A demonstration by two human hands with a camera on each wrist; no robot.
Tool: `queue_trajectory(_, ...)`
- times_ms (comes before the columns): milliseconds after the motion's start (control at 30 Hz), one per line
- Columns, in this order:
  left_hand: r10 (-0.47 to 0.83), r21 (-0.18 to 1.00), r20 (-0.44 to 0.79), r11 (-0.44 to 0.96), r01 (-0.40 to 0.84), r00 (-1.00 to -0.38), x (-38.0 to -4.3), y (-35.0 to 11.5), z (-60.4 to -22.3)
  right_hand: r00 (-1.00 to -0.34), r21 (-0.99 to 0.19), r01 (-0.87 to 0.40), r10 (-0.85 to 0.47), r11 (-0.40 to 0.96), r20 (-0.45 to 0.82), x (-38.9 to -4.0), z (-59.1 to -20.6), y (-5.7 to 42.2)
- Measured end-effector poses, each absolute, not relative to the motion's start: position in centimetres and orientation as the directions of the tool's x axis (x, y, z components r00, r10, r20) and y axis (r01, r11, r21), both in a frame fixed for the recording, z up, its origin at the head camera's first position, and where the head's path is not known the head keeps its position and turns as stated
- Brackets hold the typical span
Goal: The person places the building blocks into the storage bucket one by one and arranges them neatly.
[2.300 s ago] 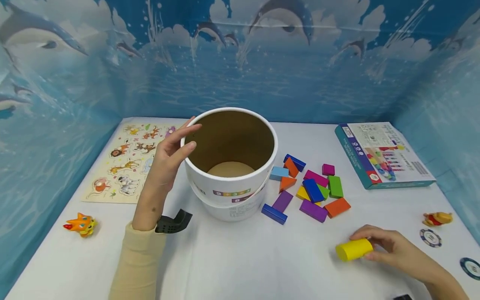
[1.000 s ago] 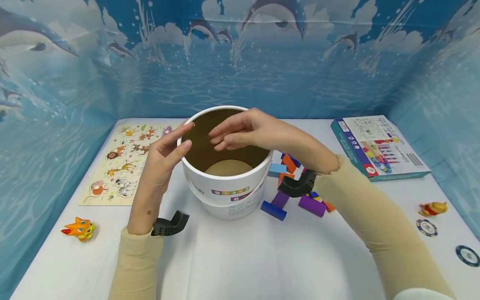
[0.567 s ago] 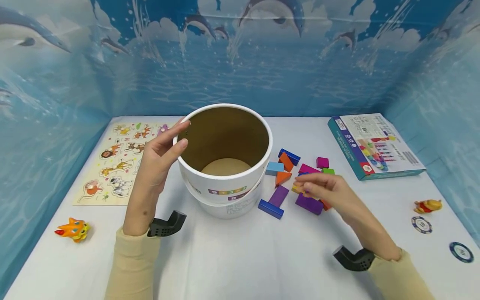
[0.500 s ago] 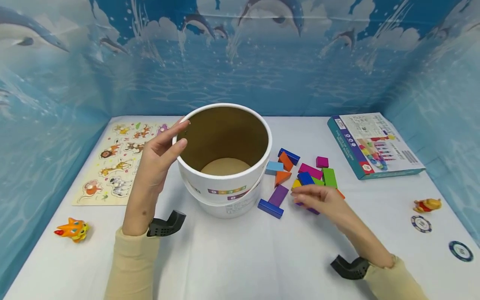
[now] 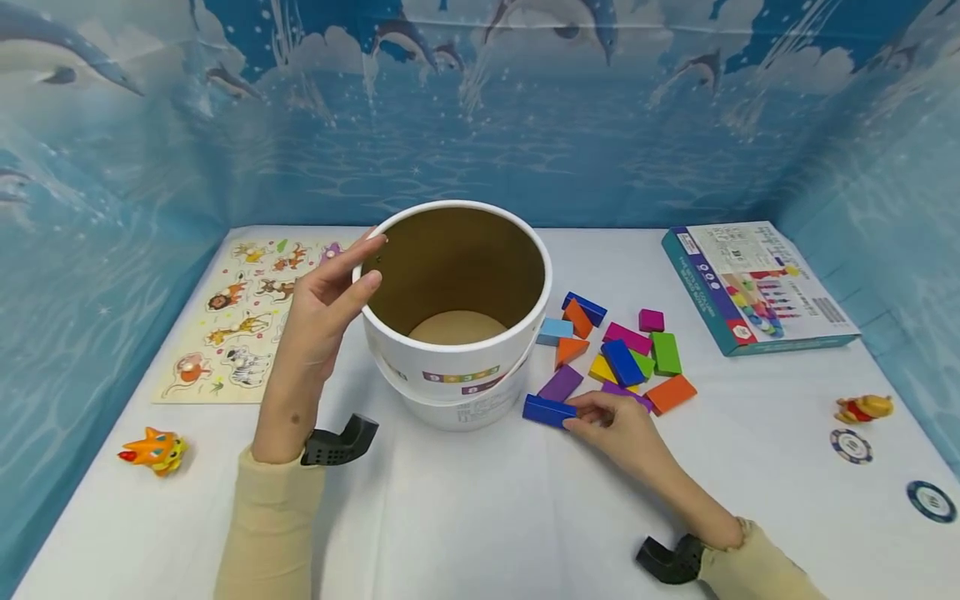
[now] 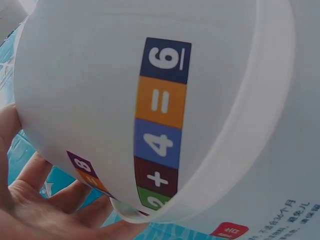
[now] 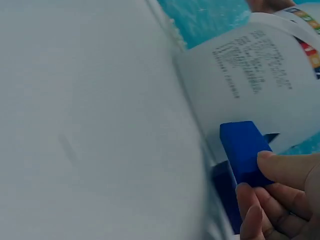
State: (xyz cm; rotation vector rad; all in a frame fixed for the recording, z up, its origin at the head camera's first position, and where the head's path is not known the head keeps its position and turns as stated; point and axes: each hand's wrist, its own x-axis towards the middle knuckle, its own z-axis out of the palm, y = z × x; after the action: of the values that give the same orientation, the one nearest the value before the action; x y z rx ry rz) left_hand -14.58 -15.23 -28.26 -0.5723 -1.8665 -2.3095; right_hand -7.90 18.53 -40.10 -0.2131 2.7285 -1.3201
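Observation:
A white bucket [image 5: 450,367] with a brown inside stands mid-table, printed with coloured number strips. At its left rim is my left hand [image 5: 315,321], with thumb and fingertips hooked over the edge. The left wrist view shows more fingers of the left hand [image 6: 50,205] spread along the bucket's outer wall [image 6: 95,75]. To the right of the bucket my right hand [image 5: 618,429] pinches the right end of a blue rectangular block [image 5: 546,411]. In the right wrist view, the thumb lies on top of that blue block [image 7: 245,150] and the fingers sit beneath.
Several coloured blocks lie behind my right hand, among them an orange block [image 5: 671,393] and a green block [image 5: 665,353]. A teal game box [image 5: 765,287], a small bear figure [image 5: 864,409] and poker chips [image 5: 851,446] are rightward; an animal puzzle board [image 5: 232,325] and orange toy [image 5: 155,451] leftward.
My right hand first held a yellow cylinder, then was over the bucket's opening with no cylinder visible. It came back past the blocks and now pinches the blue block. My left hand stayed.

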Motion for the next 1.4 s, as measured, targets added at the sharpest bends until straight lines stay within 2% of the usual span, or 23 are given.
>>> queue_trajectory(100, 0.145, 0.919, 0.354, -0.238, 0.315, -0.924, -14.5, -15.1, -28.2, -0.982, -0.854, 0.029, -0.143, 0.520, -0.120, -8.4, -36.9, 19.6)
queue_trajectory(167, 0.145, 0.918, 0.355, -0.238, 0.316, -0.923, -14.5, -15.0, -28.3, -0.983, -0.899, 0.046, -0.141, 0.436, -0.119, -9.0, -33.6, 20.2)
queue_trajectory(233, 0.140, 0.918, 0.357, -0.233, 0.319, -0.924, -14.6, -15.1, -28.3, -0.989, -0.928, 0.016, -0.131, 0.373, -0.069, -9.9, -29.8, 20.3)
queue_trajectory(333, 0.135, 0.917, 0.360, -0.235, 0.323, -0.923, -14.6, -15.2, -28.3, -0.988, -0.934, -0.070, -0.152, 0.350, 0.017, -11.7, -24.9, 18.9)
queue_trajectory(433, 0.130, 0.917, 0.357, -0.241, 0.319, -0.925, -14.5, -15.2, -28.4, -0.974, -0.931, -0.092, -0.224, 0.353, 0.011, -14.3, -21.9, 16.0)
queue_trajectory(533, 0.125, 0.919, 0.349, -0.242, 0.312, -0.929, -14.4, -15.1, -28.5, -0.929, -0.935, -0.086, -0.368, 0.344, -0.050, -17.0, -20.7, 12.8)
queue_trajectory(700, 0.115, 0.922, 0.338, -0.238, 0.304, -0.934, -14.4, -15.1, -28.6, -0.813, -0.920, -0.051, -0.551, 0.388, -0.187, -20.0, -20.7, 8.2)
queue_trajectory(867, 0.130, 0.924, 0.345, -0.222, 0.312, -0.929, -14.4, -15.1, -28.4, -0.683, -0.871, -0.053, -0.654, 0.488, -0.325, -21.3, -21.6, 5.8)
queue_trajectory(967, 0.136, 0.919, 0.361, -0.221, 0.327, -0.923, -14.5, -15.1, -28.4, -0.657, -0.855, -0.070, -0.669, 0.513, -0.348, -21.5, -22.0, 5.2)
queue_trajectory(1067, 0.134, 0.913, 0.372, -0.230, 0.337, -0.919, -14.5, -15.1, -28.4, -0.696, -0.873, -0.080, -0.654, 0.481, -0.297, -21.4, -22.1, 5.2)
queue_trajectory(1200, 0.126, 0.914, 0.364, -0.237, 0.329, -0.923, -14.5, -15.1, -28.4, -0.772, -0.932, -0.082, -0.614, 0.352, -0.164, -20.8, -21.7, 6.2)
queue_trajectory(1300, 0.129, 0.919, 0.353, -0.234, 0.318, -0.927, -14.6, -15.1, -28.5, -0.840, -0.966, -0.091, -0.540, 0.242, -0.056, -19.5, -21.1, 8.3)
queue_trajectory(1400, 0.131, 0.923, 0.347, -0.225, 0.313, -0.928, -14.6, -15.3, -28.4, -0.914, -0.973, -0.119, -0.406, 0.199, 0.029, -17.5, -21.3, 12.0)
